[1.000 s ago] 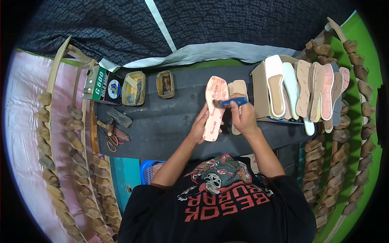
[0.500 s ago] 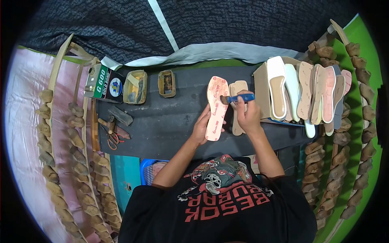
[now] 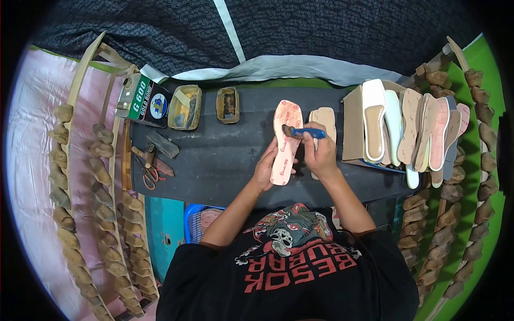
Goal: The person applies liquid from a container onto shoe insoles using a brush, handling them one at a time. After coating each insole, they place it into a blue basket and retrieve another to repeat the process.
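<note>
A pale insole with red print [image 3: 284,163] is held in my left hand [image 3: 264,167], which grips its lower left edge, fingers partly behind it. My right hand [image 3: 321,155] is closed on a blue-handled brush [image 3: 311,132]; the dark bristles touch the upper middle of the insole. Brown insoles [image 3: 323,116] lie on the dark table mat just right of the held one, partly covered by my right hand.
A box [image 3: 353,125] packed with several insoles stands on the right. At left are a G 600 can [image 3: 134,99], two small trays [image 3: 185,107], [image 3: 228,105], a hammer [image 3: 148,156] and scissors [image 3: 151,179]. Racks of shoe lasts flank the table [image 3: 214,155].
The brush and my right hand have moved slightly left across the insole. The surroundings have shifted a little in view, and my left hand still holds the insole.
</note>
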Motion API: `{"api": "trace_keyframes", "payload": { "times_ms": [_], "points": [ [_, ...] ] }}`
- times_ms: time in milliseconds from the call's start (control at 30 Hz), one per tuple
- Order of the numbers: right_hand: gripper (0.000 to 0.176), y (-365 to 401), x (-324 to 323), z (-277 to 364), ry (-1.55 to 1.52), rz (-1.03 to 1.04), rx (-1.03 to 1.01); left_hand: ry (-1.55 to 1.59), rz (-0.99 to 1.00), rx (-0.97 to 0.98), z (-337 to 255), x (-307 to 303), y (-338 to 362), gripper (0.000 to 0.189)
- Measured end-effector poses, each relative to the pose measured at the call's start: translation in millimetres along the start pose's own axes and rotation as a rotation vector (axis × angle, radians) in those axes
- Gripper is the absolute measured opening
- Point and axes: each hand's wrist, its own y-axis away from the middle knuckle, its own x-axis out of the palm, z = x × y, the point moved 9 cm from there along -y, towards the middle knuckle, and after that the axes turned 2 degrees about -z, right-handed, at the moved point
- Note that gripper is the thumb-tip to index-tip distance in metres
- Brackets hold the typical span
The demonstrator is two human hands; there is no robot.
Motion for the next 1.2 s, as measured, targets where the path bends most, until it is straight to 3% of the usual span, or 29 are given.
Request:
{"api": "trace_keyframes", "payload": {
  "times_ms": [300,433,467,633,733,867,967,1000,1200],
  "points": [
    [0.016,11,11,23,0.007,0.048,-0.129,-0.013,-0.050,0.023,7,-8,-9,0.063],
    [0.015,8,6,-4,-0.005,0.000,0.010,-0.044,-0.028,-0.012,5,-7,-6,0.062],
    [0.014,2,1,-2,0.036,-0.029,-0.053,-0.055,-0.013,-0.020,6,-5,-6,0.062],
    [0.016,-9,2,-17,0.020,0.010,0.052,-0.060,-0.005,-0.018,11,-3,-8,0.063],
    [0.018,-2,23,-7,0.051,0.057,-0.031,-0.007,-0.098,0.007,7,-11,-1,0.064],
    [0.020,-9,57,-17,-0.015,0.162,0.129,0.003,-0.107,0.010,3,-45,11,0.065],
    [0.021,-28,81,-9,-0.042,0.186,0.106,0.003,-0.135,0.003,-1,-62,24,0.064],
    [0.020,-37,89,-3,-0.031,0.135,0.011,0.020,-0.141,0.007,-2,-66,27,0.063],
    [0.020,-68,170,-30,-0.183,0.241,0.179,0.118,-0.183,0.018,0,-92,49,0.060]
  ]
}}
